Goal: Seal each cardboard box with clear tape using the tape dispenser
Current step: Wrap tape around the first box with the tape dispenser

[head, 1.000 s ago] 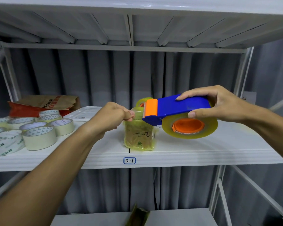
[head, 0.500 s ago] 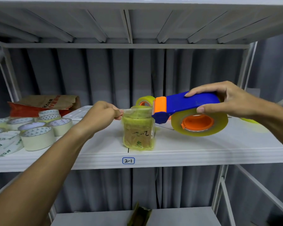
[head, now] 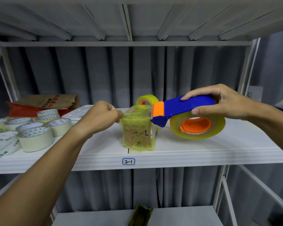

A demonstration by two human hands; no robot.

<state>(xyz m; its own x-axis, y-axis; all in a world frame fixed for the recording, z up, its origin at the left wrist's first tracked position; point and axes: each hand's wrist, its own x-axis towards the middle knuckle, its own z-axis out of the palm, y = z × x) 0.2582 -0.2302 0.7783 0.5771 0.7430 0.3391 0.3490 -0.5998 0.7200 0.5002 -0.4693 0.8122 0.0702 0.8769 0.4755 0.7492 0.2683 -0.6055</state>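
Note:
A small cardboard box [head: 138, 134], wrapped in yellowish clear tape and marked "2-2", stands on the white shelf [head: 186, 149] near its front edge. My right hand [head: 225, 101] grips the blue and orange tape dispenser [head: 183, 110] with its clear tape roll, held just right of the box, its orange head at the box's top right edge. My left hand [head: 101, 116] pinches the free end of the tape strip [head: 137, 110] at the box's top left. The strip runs across the box top to the dispenser.
Several rolls of masking tape [head: 34, 137] lie on the shelf at the left, with a brown paper bag [head: 44, 103] and a white tray [head: 77, 113] behind them. A spare clear tape roll [head: 146, 99] stands behind the box. Another taped box [head: 140, 216] sits on the lower shelf.
My right hand has drawn the dispenser to the right, off the box top. My left hand has moved left with the tape end, and the strip now spans the box top.

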